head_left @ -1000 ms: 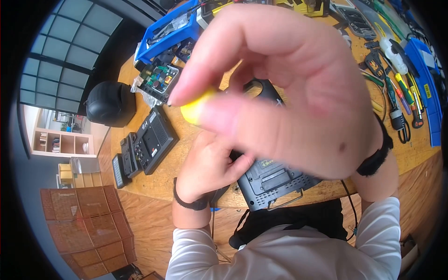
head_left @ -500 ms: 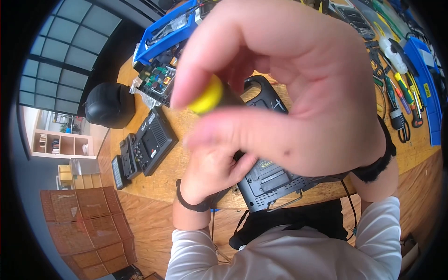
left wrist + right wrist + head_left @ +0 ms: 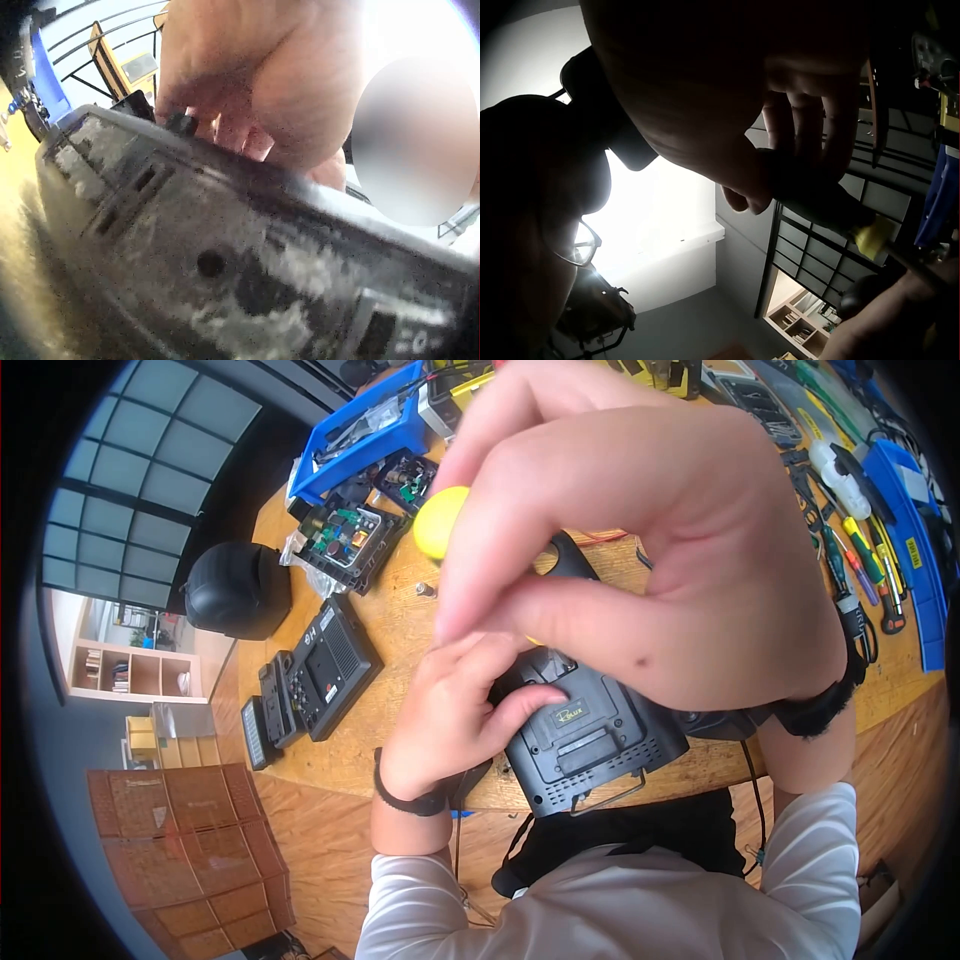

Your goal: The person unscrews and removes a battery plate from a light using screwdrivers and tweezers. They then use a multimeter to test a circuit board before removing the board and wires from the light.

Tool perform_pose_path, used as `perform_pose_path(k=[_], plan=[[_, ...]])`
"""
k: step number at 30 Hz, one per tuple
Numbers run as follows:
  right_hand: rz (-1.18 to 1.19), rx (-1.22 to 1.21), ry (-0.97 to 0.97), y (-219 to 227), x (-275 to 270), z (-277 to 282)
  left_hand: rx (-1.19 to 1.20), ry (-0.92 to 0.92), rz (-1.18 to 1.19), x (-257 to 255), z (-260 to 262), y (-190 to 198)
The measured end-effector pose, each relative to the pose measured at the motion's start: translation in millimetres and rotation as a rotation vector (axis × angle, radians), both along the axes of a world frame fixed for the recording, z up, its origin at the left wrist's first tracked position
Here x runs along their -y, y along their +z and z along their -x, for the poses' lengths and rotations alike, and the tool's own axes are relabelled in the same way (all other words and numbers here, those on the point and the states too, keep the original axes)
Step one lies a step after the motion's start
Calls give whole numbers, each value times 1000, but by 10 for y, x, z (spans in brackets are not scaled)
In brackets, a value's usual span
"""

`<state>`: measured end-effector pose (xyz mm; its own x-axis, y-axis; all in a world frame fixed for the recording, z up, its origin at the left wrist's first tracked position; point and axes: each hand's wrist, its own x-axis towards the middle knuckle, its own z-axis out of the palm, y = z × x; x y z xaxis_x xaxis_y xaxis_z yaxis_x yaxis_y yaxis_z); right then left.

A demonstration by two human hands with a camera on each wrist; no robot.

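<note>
Likely screwdriving at the Rolux-labelled housing point(image 3: 600, 748) on the bench point(image 3: 400, 625): gripping the yellow-collared screwdriver point(image 3: 817, 199) in the right hand point(image 3: 660, 545), bracing with the left hand point(image 3: 450, 705) (can't tell finger closure), needing steady, straight turning next.

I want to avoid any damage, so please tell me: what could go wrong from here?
The screwdriver in the right hand could slip and hurt the left hand, which is close to it. A slip might also scratch the black device under the left hand. The small metal piece lying on the table could roll away.
</note>
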<state>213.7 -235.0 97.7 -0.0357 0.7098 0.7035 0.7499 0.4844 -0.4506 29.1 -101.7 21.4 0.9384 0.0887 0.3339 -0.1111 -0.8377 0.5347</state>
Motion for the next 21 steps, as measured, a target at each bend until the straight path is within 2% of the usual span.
perform_pose_path(k=[1,3,4,5,7,9,11,13,14,15,17,18,19,21], plan=[[-1,-5,-2,-24,61,-9,-92,0,132,-37,27,1],[-2,-14,-8,-59,157,-5,-146,13,85,-56,59,20],[-3,-19,-11,-12,51,27,-121,29,155,-1,27,64],[-5,-24,-12,-83,246,56,-95,46,223,29,18,116],[-8,-36,-14,-61,214,92,-179,49,208,6,23,148],[-11,-47,-17,18,22,93,-42,-97,126,-55,-55,113],[-12,-57,-20,58,-55,153,-86,-108,186,4,17,159],[-13,-68,-26,35,-9,97,-232,249,494,140,81,116],[-13,-75,-29,28,8,88,-276,215,290,73,95,89],[-12,-81,-31,-2,97,100,-277,215,292,61,72,115],[-10,-92,-34,-17,125,72,-93,-14,-95,49,29,194],[-10,-98,-36,-17,141,96,-172,-14,2,27,40,195],[-12,-104,-37,-3,111,116,-171,-13,2,15,27,175],[-15,-117,-42,13,130,183,-133,-13,175,0,-8,128]])
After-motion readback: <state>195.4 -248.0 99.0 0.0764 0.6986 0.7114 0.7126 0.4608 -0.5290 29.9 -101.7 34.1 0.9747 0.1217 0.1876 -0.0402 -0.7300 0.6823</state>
